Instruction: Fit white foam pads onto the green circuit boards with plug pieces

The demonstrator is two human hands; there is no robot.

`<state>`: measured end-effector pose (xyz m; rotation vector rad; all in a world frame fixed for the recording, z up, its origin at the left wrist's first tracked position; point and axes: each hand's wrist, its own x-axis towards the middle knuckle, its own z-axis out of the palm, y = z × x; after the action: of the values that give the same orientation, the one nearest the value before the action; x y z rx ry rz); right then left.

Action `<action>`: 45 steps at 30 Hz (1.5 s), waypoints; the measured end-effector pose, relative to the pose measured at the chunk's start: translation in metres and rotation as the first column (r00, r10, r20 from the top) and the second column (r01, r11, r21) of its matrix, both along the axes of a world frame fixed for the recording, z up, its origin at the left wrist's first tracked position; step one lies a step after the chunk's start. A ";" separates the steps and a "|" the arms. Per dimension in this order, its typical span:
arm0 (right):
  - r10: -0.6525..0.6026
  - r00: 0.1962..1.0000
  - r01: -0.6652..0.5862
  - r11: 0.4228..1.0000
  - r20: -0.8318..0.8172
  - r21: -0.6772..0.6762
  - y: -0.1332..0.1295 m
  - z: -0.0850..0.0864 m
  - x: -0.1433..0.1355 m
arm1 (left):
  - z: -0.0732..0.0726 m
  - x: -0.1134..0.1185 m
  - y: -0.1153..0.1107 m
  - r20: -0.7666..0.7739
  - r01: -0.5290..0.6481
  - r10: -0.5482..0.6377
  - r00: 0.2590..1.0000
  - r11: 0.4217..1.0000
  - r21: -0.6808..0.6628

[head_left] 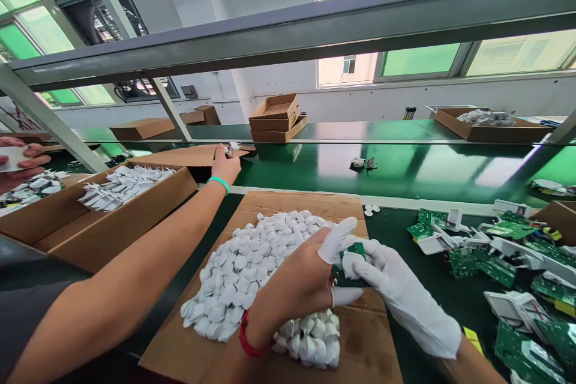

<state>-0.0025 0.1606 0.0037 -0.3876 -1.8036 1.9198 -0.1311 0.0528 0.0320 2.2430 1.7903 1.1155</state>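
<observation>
A green circuit board (344,279) is held between my two hands above a cardboard sheet (371,342). My left hand (299,273), with white finger covers and a red wristband, grips the board from the left. My right hand (391,276), in a white glove, closes on its right side, thumb across the face. Fingers hide much of the board. Under and beyond my left hand lies a heap of small white round pieces (243,261). A smaller group of off-white pieces (312,339) sits closer, partly behind my left wrist.
Green boards with white plastic parts (499,246) lie piled at right. A co-worker's arm (157,258) reaches in from the left, past a cardboard box (121,234) of white parts. Stacked trays (276,117) stand behind; a metal beam (270,36) crosses above.
</observation>
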 end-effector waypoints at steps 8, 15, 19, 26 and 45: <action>-0.070 0.993 0.043 0.966 0.096 0.254 -0.007 0.001 -0.003 | 0.005 0.001 -0.001 -0.168 -0.023 0.004 0.986 0.994 -0.109; -0.260 0.957 0.240 0.958 0.128 0.155 -0.011 -0.016 -0.008 | -0.008 0.012 0.004 -0.338 -0.073 0.059 0.939 0.997 -0.030; -0.179 0.984 0.180 0.978 0.019 -0.108 -0.011 -0.022 -0.007 | -0.012 0.016 0.007 -0.342 -0.059 0.066 0.937 0.998 0.030; -0.119 0.993 0.119 0.993 0.019 0.007 0.000 -0.006 -0.001 | 0.000 0.013 0.007 -0.115 -0.011 0.010 0.993 1.000 -0.013; -0.426 0.904 0.426 0.894 -0.035 0.135 0.002 -0.014 -0.004 | 0.001 0.002 0.010 0.089 -0.167 0.176 0.980 0.981 -0.093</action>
<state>-0.0064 0.1629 -0.0108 -0.6684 -1.6677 1.4810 -0.1287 0.0627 0.0328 1.9838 1.9825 1.1299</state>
